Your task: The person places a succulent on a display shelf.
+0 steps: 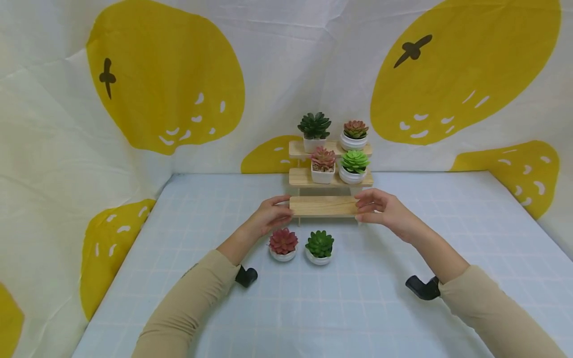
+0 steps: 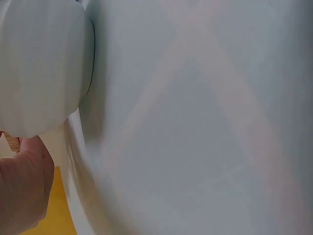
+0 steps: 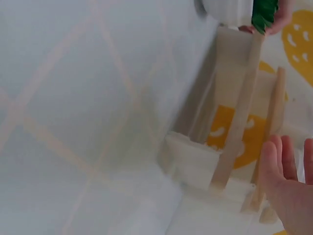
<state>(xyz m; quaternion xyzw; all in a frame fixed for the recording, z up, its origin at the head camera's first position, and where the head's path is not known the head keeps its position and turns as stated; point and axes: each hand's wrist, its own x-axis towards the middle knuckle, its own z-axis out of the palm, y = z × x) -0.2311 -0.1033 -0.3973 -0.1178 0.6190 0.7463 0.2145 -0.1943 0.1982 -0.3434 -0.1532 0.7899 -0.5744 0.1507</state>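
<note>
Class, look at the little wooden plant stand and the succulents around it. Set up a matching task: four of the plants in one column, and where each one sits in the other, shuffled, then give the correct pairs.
Column A
1. dark green succulent
2. light green succulent
3. red succulent
4. pink succulent in a square pot

Column B
a. middle shelf, left side
b. on the table, in front of the stand, beside the left hand
c. top shelf, left side
d. middle shelf, right side

Pairs: 1-c, 2-d, 3-b, 4-a
</note>
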